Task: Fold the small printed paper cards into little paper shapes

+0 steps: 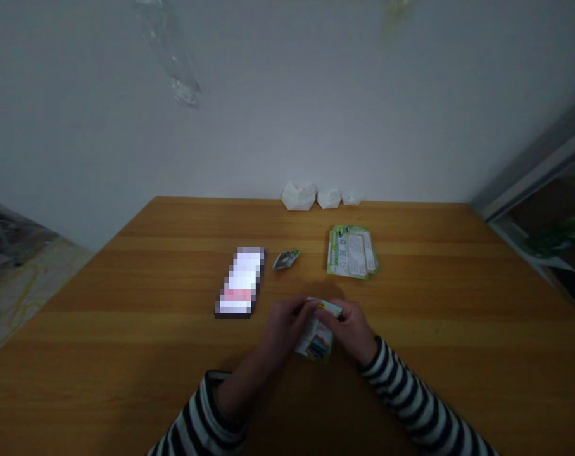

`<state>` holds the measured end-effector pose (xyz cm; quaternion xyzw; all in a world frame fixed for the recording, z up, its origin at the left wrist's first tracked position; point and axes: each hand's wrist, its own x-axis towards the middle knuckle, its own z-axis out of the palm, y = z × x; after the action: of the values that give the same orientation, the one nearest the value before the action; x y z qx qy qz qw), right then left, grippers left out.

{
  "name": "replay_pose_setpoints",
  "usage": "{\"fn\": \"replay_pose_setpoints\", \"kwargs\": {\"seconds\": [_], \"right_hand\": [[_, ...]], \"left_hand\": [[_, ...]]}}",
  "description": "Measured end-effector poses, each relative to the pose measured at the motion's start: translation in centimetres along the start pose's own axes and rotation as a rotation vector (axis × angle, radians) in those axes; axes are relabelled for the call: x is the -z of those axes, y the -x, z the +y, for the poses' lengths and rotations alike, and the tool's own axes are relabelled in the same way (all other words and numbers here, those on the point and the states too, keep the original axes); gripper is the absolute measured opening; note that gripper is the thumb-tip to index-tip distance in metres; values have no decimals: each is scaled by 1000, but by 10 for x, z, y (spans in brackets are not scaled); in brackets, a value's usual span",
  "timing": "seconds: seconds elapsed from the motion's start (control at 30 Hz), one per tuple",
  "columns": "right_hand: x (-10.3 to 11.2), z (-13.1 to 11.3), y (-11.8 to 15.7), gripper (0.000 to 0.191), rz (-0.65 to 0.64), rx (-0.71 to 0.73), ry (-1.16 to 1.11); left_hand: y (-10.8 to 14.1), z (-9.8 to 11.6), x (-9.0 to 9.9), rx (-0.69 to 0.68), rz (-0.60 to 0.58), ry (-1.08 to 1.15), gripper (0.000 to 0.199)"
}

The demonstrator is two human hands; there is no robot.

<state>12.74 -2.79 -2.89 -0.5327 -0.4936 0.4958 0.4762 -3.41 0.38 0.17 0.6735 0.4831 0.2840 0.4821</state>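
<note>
Near the middle of the wooden table, my left hand [287, 324] and my right hand [353, 329] are both closed on a printed card [317, 342]. The card's far edge is bent over between my fingers and thumbs, and its lower part, with a dark blue picture, hangs toward me. Parts of the card are hidden behind the fingers. Beyond my left hand lies a small folded card [286, 259] with green and dark printing. A stack of green-edged printed cards [349, 252] rests flat beyond my right hand.
A phone [240, 282] with a lit, blurred screen lies left of my hands. Several white folded-paper pieces [299, 196] stand along the table's [126, 266] back edge against the wall [287, 95]. Clear plastic [173, 57] hangs on the wall at upper left.
</note>
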Motion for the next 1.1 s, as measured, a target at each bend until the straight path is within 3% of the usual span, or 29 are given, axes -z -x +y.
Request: {"fn": "replay_pose_setpoints", "kwargs": {"seconds": [0.17,0.3,0.37,0.57,0.7,0.77,0.8,0.87,0.97,1.03,1.1], "right_hand": [[5,2,-1,41,-85,-11,79],[6,0,1,40,-65,-15,81],[4,-1,1,38,-10,-6,68],[10,-1,-3,36,251,-29,-77],[25,1,-10,36,423,7,-211],[32,3,-14,37,530,35,-272],[34,4,-15,36,524,36,-295],[33,5,-16,35,368,-23,-328],[24,2,-13,36,100,-84,-245],[17,-1,-10,39,52,-56,-185],[15,-4,-8,51,110,23,-146]], "left_hand": [[0,-6,0,47,16,57,44],[0,-8,-2,52,59,57,38],[0,-8,-3,72,65,90,33],[0,-6,-6,163,-151,187,40],[-2,-12,-4,198,-151,238,44],[-4,-14,-3,228,-97,324,45],[-5,-14,-2,226,-58,366,45],[-6,-12,-2,186,-18,436,46],[-5,-10,-4,145,-116,461,47],[-5,-11,-5,165,-159,457,48],[-7,-15,-5,214,-122,503,49]]}}
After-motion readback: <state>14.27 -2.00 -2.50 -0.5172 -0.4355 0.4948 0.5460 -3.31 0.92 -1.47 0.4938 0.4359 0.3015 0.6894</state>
